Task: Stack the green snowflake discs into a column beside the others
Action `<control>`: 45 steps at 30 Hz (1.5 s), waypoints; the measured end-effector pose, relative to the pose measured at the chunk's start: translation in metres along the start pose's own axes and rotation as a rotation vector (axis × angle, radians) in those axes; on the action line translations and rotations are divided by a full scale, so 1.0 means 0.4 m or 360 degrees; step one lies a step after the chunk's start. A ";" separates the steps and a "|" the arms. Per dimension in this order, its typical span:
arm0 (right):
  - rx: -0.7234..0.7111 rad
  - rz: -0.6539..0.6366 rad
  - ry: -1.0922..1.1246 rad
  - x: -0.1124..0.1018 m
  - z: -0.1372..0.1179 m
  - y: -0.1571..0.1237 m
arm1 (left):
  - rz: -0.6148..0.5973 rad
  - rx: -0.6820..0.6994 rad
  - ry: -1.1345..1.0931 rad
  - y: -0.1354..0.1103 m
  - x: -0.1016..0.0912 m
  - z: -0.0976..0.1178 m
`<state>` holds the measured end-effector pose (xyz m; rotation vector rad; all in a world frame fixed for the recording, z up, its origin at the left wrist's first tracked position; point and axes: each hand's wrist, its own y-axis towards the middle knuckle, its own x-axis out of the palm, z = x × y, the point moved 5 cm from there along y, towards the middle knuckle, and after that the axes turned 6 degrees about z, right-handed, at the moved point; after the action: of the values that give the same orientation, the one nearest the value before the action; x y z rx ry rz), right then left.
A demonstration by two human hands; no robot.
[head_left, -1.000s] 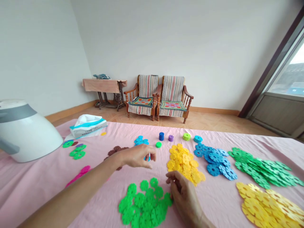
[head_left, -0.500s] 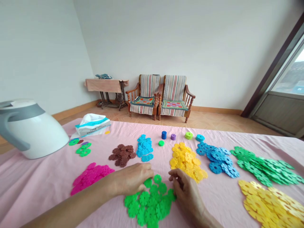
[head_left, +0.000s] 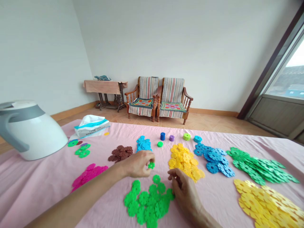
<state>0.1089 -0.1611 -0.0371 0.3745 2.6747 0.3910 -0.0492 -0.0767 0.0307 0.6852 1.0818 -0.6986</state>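
Note:
Pinched in the fingers of my left hand point(head_left: 140, 164) is one green snowflake disc point(head_left: 151, 165), held above the cloth between the light-blue discs point(head_left: 143, 144) and a loose pile of green snowflake discs point(head_left: 148, 202). My right hand point(head_left: 184, 190) rests at the right edge of that green pile, its fingers loosely bent and apart, with nothing visible in them. Beyond it lies a pile of yellow discs point(head_left: 184, 161). A brown pile point(head_left: 120, 153) and a magenta pile point(head_left: 86, 177) lie near my left forearm, which partly covers the magenta one.
Farther back stand small stacks: dark blue point(head_left: 162, 136), purple point(head_left: 171, 138), lime point(head_left: 186, 136), blue point(head_left: 197, 138), and green point(head_left: 160, 144). Larger blue point(head_left: 213, 158), green point(head_left: 258, 166) and yellow point(head_left: 266, 202) discs spread rightward. A kettle point(head_left: 42, 136) and tissue box point(head_left: 92, 126) stand left.
My left hand has lifted away from the green pile, forward and up, with one green snowflake disc in its fingers. My right hand stays in place. The view has shifted slightly.

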 end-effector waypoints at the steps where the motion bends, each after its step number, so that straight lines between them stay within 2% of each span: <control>1: -0.0003 0.0005 0.0005 0.000 0.000 0.000 | 0.0083 -0.0018 -0.0027 0.027 -0.011 -0.018; 4: -0.0011 0.0023 0.0009 0.001 0.001 -0.001 | 0.0361 -0.0074 -0.0075 0.110 -0.038 -0.072; 6: -0.0015 0.0040 0.0002 0.001 0.004 -0.001 | 0.0430 -0.0079 -0.0066 0.159 -0.037 -0.097; 10: -0.0039 0.0027 -0.0020 0.007 0.012 -0.001 | 0.0452 -0.0051 -0.0021 0.225 -0.008 -0.120; 15: -0.0111 0.0055 -0.0021 0.012 0.015 0.002 | 0.0400 -0.0030 0.0046 0.267 0.035 -0.140; 21: -0.0152 0.0081 -0.0038 0.016 0.014 0.002 | 0.0308 -0.0081 0.0112 0.293 0.062 -0.169; 27: -0.0197 0.0100 -0.0079 0.012 0.007 0.003 | 0.0202 -0.0097 0.0145 0.296 0.070 -0.175; 35: -0.0203 0.0102 -0.0109 0.011 0.007 0.002 | 0.0005 0.0084 0.0183 0.283 0.065 -0.157; 45: -0.0187 0.0028 -0.0127 0.015 0.004 0.004 | 0.0010 0.0135 0.0199 0.293 0.087 -0.162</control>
<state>0.1049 -0.1574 -0.0402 0.3707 2.5586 0.5249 0.0188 0.0386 -0.0048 0.8134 1.1689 -0.7068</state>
